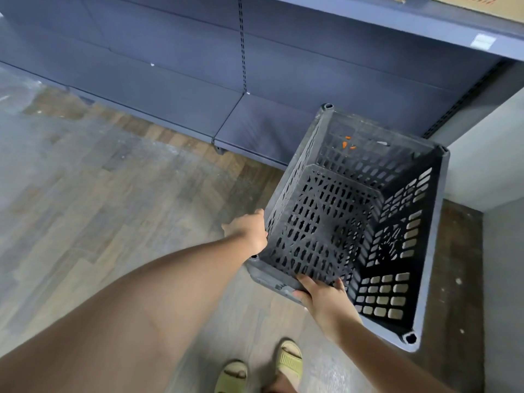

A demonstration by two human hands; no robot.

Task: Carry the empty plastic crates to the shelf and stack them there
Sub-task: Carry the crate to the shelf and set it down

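A dark grey slotted plastic crate (351, 222) is held above the wooden floor, tilted, its far corner over the low blue-grey shelf (255, 126). A few small orange scraps lie inside it; otherwise it holds nothing. My left hand (249, 231) holds the crate's left rim from outside, its fingers hidden behind the wall. My right hand (323, 296) grips the near rim, with the fingers curled over the edge into the crate.
The blue-grey shelving runs along the back, with an upper shelf (425, 26) bearing a cardboard box at top right. A grey wall (487, 165) stands to the right. My feet in yellow-green sandals (289, 361) stand on the floor below.
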